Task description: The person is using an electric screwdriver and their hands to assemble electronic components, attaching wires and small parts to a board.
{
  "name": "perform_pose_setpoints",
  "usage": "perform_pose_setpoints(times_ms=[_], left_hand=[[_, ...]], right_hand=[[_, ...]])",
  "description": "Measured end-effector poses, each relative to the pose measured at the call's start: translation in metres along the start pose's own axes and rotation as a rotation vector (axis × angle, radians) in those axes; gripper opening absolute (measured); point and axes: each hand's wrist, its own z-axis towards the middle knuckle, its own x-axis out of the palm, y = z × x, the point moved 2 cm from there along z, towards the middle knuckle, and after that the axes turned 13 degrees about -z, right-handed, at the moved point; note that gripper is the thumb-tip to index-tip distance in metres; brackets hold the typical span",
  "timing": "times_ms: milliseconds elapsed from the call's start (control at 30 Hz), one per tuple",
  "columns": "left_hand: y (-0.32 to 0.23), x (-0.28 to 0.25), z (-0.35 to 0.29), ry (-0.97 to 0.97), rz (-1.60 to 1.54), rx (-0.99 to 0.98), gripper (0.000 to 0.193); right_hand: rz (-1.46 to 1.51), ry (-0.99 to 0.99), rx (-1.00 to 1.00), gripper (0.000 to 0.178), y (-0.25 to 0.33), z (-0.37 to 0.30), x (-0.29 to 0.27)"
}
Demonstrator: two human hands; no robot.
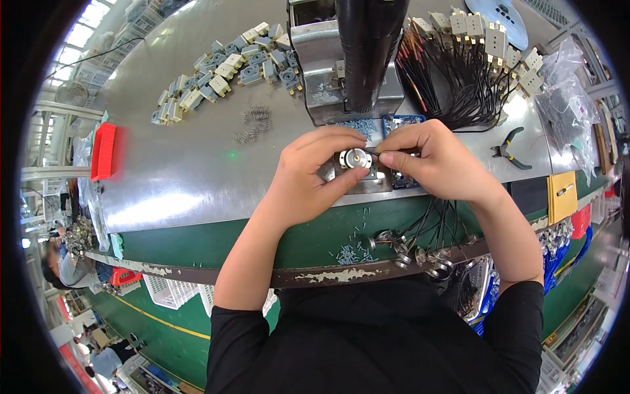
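Observation:
A small round metal motor [355, 158] sits between the thumb and fingers of my left hand [303, 172], over a small metal block at the front of the steel worktop. Pressed together at the motor's right side, the thumb and fingertips of my right hand [436, 163] pinch a thin black wire [372, 152]. Just behind my fingertips lies a heap of small screws [359, 125], with a blue tray [403, 120] of small parts beside it, partly hidden by my right hand.
A black press column [369, 59] rises behind my hands. Grey and cream connectors [226, 69] and springs [254, 123] lie left; wired sockets [453, 79] and pliers [510, 151] lie right. Wired motors [420, 255] and loose screws [351, 255] rest on the green front strip. A red bin [104, 151] stands far left.

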Motion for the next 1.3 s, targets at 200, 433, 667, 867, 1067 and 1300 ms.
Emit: perform_pose_setpoints(times_ms=[200,433,667,867,1067,1300], left_hand=[[0.015,0.010,-0.012,0.023,-0.043,-0.035,0.036],[0.020,0.015,-0.011,0.037,-0.068,-0.109,0.034],[0.020,0.011,-0.008,0.044,-0.133,-0.148,0.033],[0.020,0.009,-0.006,0.094,-0.152,-0.209,0.031],[0.023,0.008,-0.008,0.084,-0.162,-0.225,0.032],[0.026,0.010,-0.010,0.057,-0.179,-0.196,0.031]], right_hand=[[-0.241,-0.072,0.159,0.015,0.018,-0.006,-0.001],[-0.352,-0.142,-0.050,0.012,0.003,-0.007,0.012],[-0.384,-0.187,-0.056,0.010,0.000,-0.012,0.021],[-0.467,-0.167,-0.076,0.012,0.003,-0.011,0.019],[-0.544,-0.025,-0.193,0.016,0.000,0.007,0.003],[-0.425,0.051,-0.245,0.017,-0.008,0.013,0.001]])
